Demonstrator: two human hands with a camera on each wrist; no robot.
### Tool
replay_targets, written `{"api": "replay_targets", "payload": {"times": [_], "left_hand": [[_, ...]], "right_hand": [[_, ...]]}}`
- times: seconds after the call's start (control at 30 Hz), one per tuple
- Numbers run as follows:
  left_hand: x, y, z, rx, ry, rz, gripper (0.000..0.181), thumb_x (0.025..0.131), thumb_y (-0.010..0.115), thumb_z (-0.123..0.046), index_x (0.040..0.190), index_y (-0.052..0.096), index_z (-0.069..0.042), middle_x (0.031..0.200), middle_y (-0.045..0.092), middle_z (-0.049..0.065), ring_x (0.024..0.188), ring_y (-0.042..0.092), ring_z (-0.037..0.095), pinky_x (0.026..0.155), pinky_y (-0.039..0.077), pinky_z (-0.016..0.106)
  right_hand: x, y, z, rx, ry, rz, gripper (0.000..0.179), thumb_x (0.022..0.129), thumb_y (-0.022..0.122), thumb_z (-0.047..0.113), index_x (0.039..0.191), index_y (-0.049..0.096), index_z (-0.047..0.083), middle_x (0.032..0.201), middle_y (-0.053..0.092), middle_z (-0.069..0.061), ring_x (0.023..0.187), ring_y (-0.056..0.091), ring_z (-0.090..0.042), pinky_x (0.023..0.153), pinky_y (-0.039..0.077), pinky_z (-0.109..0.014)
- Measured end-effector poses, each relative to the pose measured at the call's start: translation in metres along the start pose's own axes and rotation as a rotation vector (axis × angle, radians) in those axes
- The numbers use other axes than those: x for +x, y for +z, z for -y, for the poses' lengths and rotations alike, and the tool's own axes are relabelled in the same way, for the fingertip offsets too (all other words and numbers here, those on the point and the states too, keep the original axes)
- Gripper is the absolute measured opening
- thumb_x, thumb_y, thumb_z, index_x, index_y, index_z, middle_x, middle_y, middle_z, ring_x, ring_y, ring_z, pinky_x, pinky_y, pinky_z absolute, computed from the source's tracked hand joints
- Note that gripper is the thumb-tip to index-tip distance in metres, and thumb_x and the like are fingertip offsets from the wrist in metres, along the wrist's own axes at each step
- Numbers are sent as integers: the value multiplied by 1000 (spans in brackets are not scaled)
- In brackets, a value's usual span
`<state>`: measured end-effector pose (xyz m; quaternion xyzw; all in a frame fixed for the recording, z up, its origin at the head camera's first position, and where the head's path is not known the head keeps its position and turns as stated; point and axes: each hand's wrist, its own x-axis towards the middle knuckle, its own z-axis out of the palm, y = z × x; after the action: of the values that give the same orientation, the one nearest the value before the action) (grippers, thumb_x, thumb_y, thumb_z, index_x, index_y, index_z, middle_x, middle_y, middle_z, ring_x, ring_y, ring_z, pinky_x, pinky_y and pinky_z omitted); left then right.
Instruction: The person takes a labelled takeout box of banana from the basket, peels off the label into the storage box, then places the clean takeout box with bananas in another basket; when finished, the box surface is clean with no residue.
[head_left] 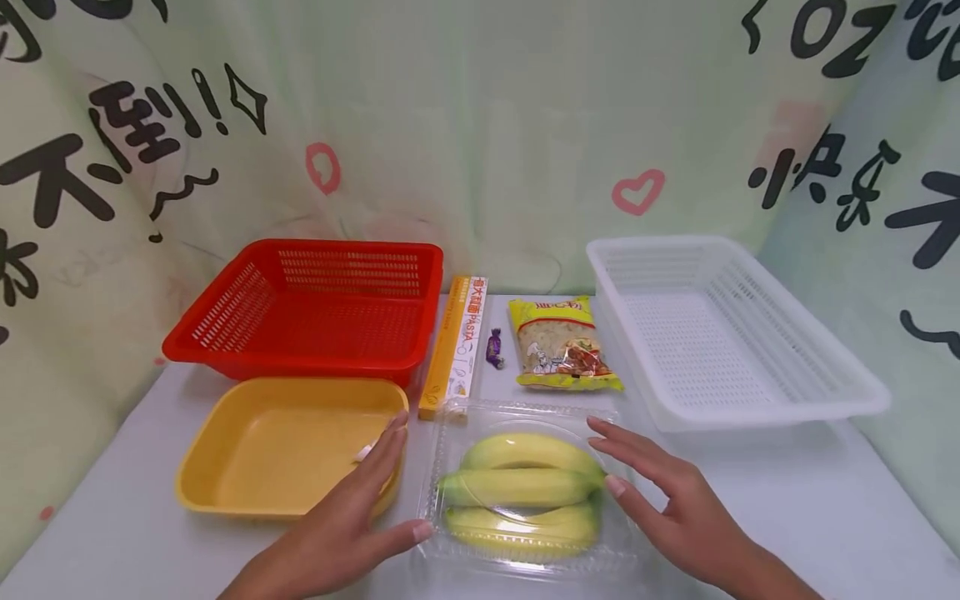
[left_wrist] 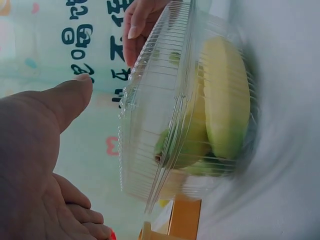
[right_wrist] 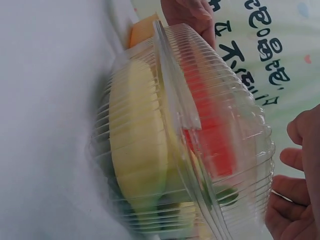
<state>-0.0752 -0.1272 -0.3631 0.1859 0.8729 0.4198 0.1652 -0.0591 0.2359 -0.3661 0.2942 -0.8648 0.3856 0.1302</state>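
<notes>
A clear plastic clamshell box (head_left: 525, 546) stands shut at the front of the table, with several bananas (head_left: 525, 487) inside it. Its ribbed lid (left_wrist: 150, 115) and the seam show from the side in the left wrist view. My left hand (head_left: 337, 521) is at the box's left side, fingers extended and thumb pointing toward the box edge; it overlaps the yellow basin's right rim. On the other side, my right hand (head_left: 682, 508) has its fingers spread, fingertips right at the lid's right edge. Neither hand grips anything.
A yellow basin (head_left: 292, 450) with a small pale item in it stands left, before a red basket (head_left: 337, 367). Behind the box lie a pasta box (head_left: 454, 346), a purple-wrapped candy (head_left: 494, 348) and a yellow food bag (head_left: 564, 343). A white basket (head_left: 772, 412) stands right; a printed curtain (head_left: 480, 150) hangs behind.
</notes>
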Motion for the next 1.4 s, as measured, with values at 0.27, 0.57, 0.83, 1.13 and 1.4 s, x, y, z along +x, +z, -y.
{"api": "replay_targets", "payload": {"times": [0.27, 0.57, 0.83, 1.13, 1.4], "left_hand": [[2, 10, -4, -68, -21, 44, 106, 79, 73, -55, 156, 3, -36, 158, -2, -22, 146, 8, 16, 112, 21, 55], [-2, 25, -7, -132, 27, -13, 118, 75, 80, -48, 157, -2, -26, 159, -5, -20, 145, 5, 12, 114, 15, 51], [4, 37, -6, -166, 30, -60, 121, 74, 82, -49, 157, -2, -21, 161, -3, -8, 146, 5, 19, 113, 13, 54], [14, 48, 6, -127, 45, -43, 127, 70, 84, -48, 157, -1, -13, 162, -4, -3, 146, 2, 19, 113, 12, 54], [18, 53, 8, -139, 82, -89, 125, 72, 83, -48, 156, 0, -9, 162, -3, 1, 146, 2, 21, 113, 11, 54]], "right_hand": [[-9, -3, -3, -61, 41, 2, 61, 82, 74, 0, 139, 53, 9, 156, 30, -12, 141, 29, -17, 104, 28, -11], [-20, -9, -10, 7, 71, 78, 80, 84, 72, 2, 152, 30, 5, 161, 10, -14, 146, 13, -18, 105, 21, -9], [-33, -9, -22, 138, 157, 252, 104, 84, 77, 32, 157, 6, 12, 162, -11, -8, 147, -2, -12, 101, 14, -6], [-32, -3, -25, 215, 181, 331, 126, 79, 80, 44, 154, -18, 14, 160, -17, -12, 145, -8, -7, 103, 9, -4], [-26, -7, -18, 168, 358, 356, 126, 78, 82, 30, 154, -18, 27, 161, -10, -7, 138, 1, 11, 102, 18, -9]]}}
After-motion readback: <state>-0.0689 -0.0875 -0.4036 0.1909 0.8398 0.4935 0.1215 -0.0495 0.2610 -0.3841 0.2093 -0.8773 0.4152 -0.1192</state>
